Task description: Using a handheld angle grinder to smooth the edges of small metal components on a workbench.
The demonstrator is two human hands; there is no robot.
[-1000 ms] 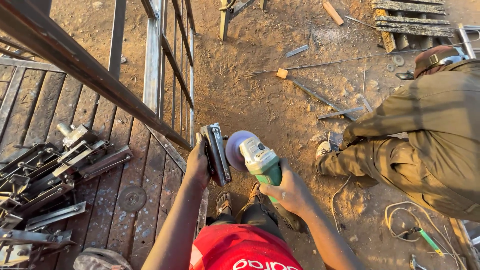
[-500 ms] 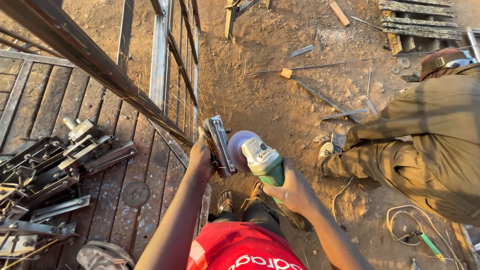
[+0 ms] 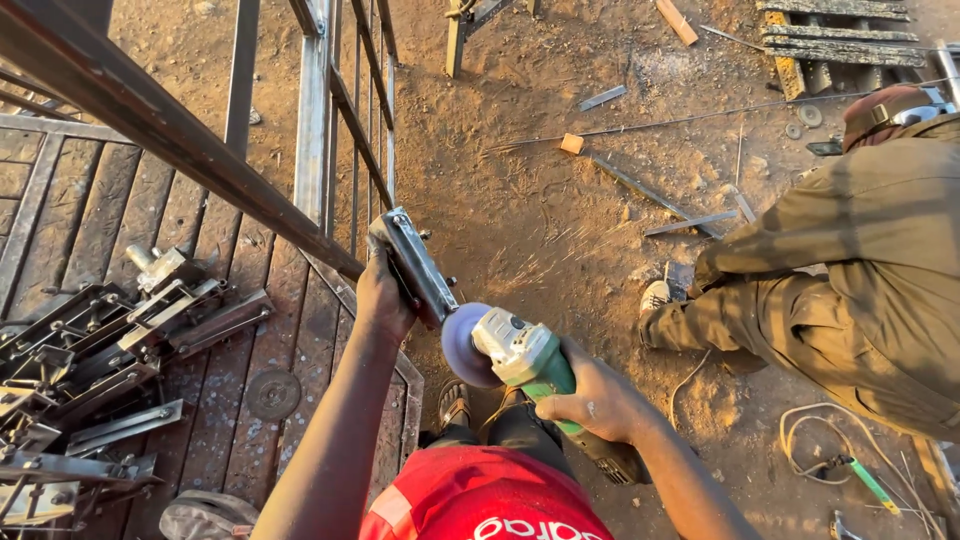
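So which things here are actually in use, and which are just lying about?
In use:
- green-bodied angle grinder, in the right hand
- flat steel bracket, held by the left hand

Lying about:
- pile of similar steel brackets
- small wooden block
- green-handled tool on the dirt

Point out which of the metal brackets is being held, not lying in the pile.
The metal bracket in the left hand, raised against the grinder's disc; the others lie stacked on the planks.
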